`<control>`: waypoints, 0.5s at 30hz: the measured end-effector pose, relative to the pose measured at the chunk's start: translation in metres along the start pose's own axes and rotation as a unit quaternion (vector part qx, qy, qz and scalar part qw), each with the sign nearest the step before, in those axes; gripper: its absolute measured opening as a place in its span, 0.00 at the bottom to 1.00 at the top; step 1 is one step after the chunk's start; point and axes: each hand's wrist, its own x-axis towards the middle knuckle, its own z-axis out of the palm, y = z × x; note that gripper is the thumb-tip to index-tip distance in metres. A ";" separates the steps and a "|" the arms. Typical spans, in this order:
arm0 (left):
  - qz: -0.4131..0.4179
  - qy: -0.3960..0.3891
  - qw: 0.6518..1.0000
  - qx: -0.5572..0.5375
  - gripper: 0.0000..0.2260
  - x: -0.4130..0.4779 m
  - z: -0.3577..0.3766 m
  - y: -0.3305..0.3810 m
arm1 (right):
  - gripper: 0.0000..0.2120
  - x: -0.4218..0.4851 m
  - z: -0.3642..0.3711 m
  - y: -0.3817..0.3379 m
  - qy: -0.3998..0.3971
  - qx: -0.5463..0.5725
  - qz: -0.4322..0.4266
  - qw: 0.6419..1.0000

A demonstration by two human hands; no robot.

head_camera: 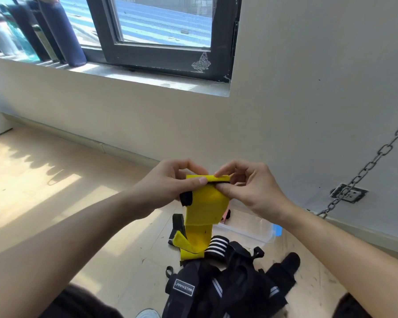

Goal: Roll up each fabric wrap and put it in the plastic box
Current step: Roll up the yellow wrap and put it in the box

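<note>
One yellow wrap (206, 198) held in the air, tail hanging toward the floor (55, 191), likely so it rolls from the top | fingers of left hand (170, 182) and right hand (246, 187) clamped on its folded top edge | plastic box (251, 228) just beyond, black wraps (228, 278) piled nearer

Bright daylight enters through the window (163, 21), laying sunlit patches and soft shadows on the floor (32, 180) at left. The wall (308, 88) is evenly lit. Straight lines bow near the edges, and the top left corner above the sill (115, 73) is smeared.
</note>
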 end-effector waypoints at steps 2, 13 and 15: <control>0.014 0.014 1.000 0.006 0.12 0.000 -0.001 -0.002 | 0.11 0.000 -0.003 -0.003 -0.029 0.002 0.029 0.999; 0.097 0.062 0.991 0.069 0.17 0.000 -0.001 -0.008 | 0.13 -0.001 0.007 -0.009 -0.059 0.104 0.104 0.987; 0.069 0.060 0.992 0.083 0.15 0.000 -0.002 -0.009 | 0.12 0.000 0.008 -0.009 -0.043 0.121 0.106 0.986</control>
